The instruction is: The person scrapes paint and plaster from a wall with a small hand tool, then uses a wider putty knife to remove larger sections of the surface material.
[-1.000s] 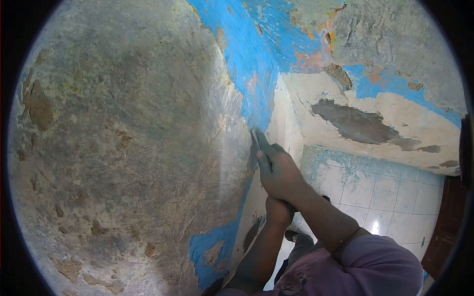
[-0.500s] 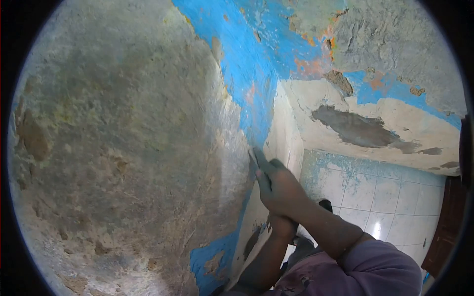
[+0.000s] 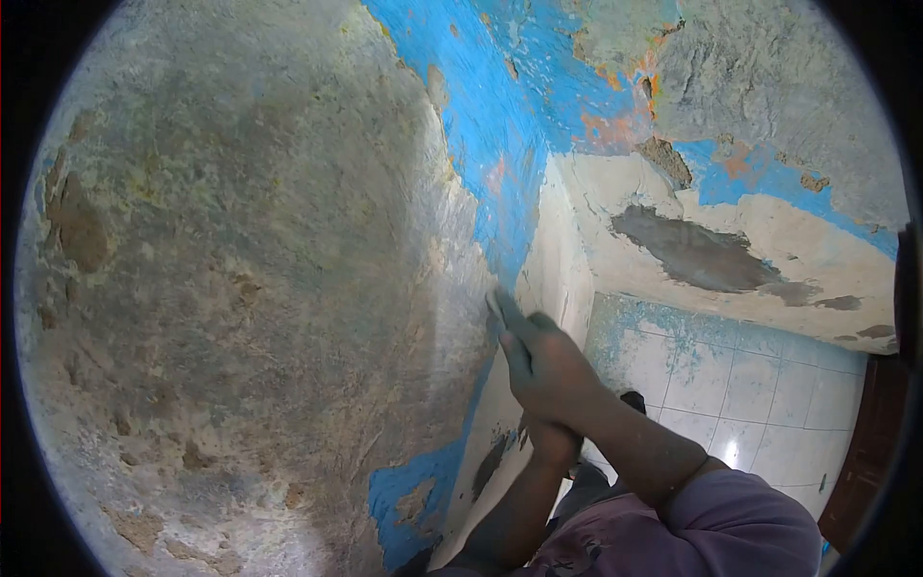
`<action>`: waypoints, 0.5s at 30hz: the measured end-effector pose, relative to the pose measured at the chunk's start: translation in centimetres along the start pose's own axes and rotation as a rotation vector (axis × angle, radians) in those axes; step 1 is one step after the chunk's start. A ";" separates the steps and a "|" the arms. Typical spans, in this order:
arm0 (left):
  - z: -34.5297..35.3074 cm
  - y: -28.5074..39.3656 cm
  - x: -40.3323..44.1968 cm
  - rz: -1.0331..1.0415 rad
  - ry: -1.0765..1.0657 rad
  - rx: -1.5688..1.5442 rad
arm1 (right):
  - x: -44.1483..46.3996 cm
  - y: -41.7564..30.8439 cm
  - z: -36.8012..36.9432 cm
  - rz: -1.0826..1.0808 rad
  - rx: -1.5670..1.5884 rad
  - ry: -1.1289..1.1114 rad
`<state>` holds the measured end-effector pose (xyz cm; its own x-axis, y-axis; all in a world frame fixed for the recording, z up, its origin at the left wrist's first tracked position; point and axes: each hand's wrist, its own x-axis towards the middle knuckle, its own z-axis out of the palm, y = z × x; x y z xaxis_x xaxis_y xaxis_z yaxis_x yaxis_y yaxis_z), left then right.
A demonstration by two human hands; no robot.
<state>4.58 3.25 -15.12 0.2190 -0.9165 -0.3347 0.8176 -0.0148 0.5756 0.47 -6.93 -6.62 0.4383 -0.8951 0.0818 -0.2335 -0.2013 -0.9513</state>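
Observation:
My right hand [image 3: 553, 365] is closed around a thin, pale, flat scraper [image 3: 494, 306], with its index finger stretched along it. The scraper's tip is against the wall [image 3: 317, 250], where bare grey plaster meets a strip of blue paint [image 3: 500, 207]. Most of the tool is covered by my fingers. Just below, my left hand [image 3: 554, 444] is tucked under my right wrist. Its fingers are hidden, so whether it grips the tool's other end cannot be seen.
A cream lower wall band [image 3: 596, 188] with grey patches [image 3: 692, 248] runs along the corner and to the right. Below lies a white tiled floor [image 3: 750, 380] with bluish dust. A dark brown wooden piece [image 3: 860, 452] stands at the right edge. Part of a dark shoe [image 3: 632, 399] shows beneath my arm.
The view has shifted slightly, so the left wall sits a little further right in the picture. My hands and the scraper stay at nearly the same spot by the blue paint's edge.

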 end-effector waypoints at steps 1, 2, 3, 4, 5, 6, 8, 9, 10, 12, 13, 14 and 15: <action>-3.3 0.0 1.4 -0.075 0.004 0.559 | 0.1 0.1 0.2 0.009 -0.010 0.036; -5.2 -0.2 1.5 -0.159 0.009 1.114 | -0.2 0.2 0.2 0.020 -0.009 0.024; -5.1 -0.8 1.3 -0.158 0.009 1.110 | -0.1 0.2 0.0 0.014 0.022 0.036; -4.7 -1.8 0.9 -0.006 -0.005 0.894 | -0.2 0.2 -0.3 0.009 0.051 0.049; -4.2 -2.3 0.7 0.143 -0.022 0.677 | -0.7 0.1 -0.3 0.005 0.047 0.051; -2.4 -1.8 0.4 0.148 -0.032 0.681 | -1.5 0.0 0.0 -0.014 0.055 0.025; 1.8 -0.6 -0.5 0.061 0.143 0.077 | -1.0 -0.1 0.1 -0.038 0.062 0.003; 1.6 -0.2 -0.2 0.061 0.149 0.074 | 0.1 0.0 -0.2 -0.019 0.016 0.015; 1.1 0.5 -0.2 0.073 0.077 0.736 | 0.3 0.1 -0.2 0.005 -0.029 0.019; 2.3 1.6 -0.5 0.092 0.008 1.642 | -0.3 -0.1 -0.3 0.007 -0.019 0.003; 3.3 0.9 -1.0 0.094 0.008 1.637 | -0.7 -0.1 -0.5 0.010 -0.009 -0.007; 4.2 -0.1 -1.2 0.108 0.167 0.768 | -0.9 -0.1 -0.4 0.002 -0.011 0.001; 4.7 -0.5 -1.0 0.101 0.278 -0.103 | -1.0 0.0 0.1 -0.019 -0.018 0.027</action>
<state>1.47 2.28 -11.57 0.4278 -0.7663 -0.4792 0.8309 0.1247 0.5423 0.10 -5.95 -6.72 0.4194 -0.9013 0.1082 -0.2407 -0.2254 -0.9441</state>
